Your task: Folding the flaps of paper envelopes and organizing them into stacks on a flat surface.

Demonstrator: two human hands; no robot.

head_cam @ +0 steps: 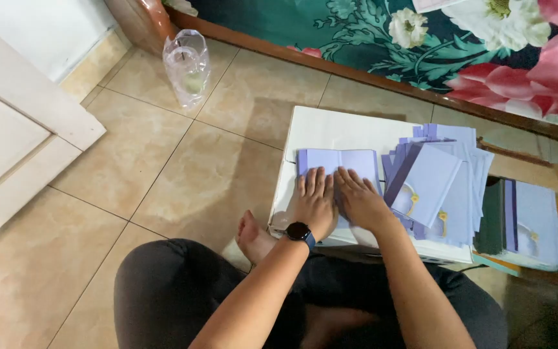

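The person sits cross-legged, knees spread wide, with one bare foot point(253, 238) showing between the legs. Both bare forearms reach forward and draw close together. The left hand point(313, 200) lies flat, palm down, fingers straight and close together, pointing away from the body; a dark watch point(299, 231) sits on its wrist. The right hand point(360, 199) lies flat just beside it, palm down, fingers slightly spread, the two hands nearly touching.
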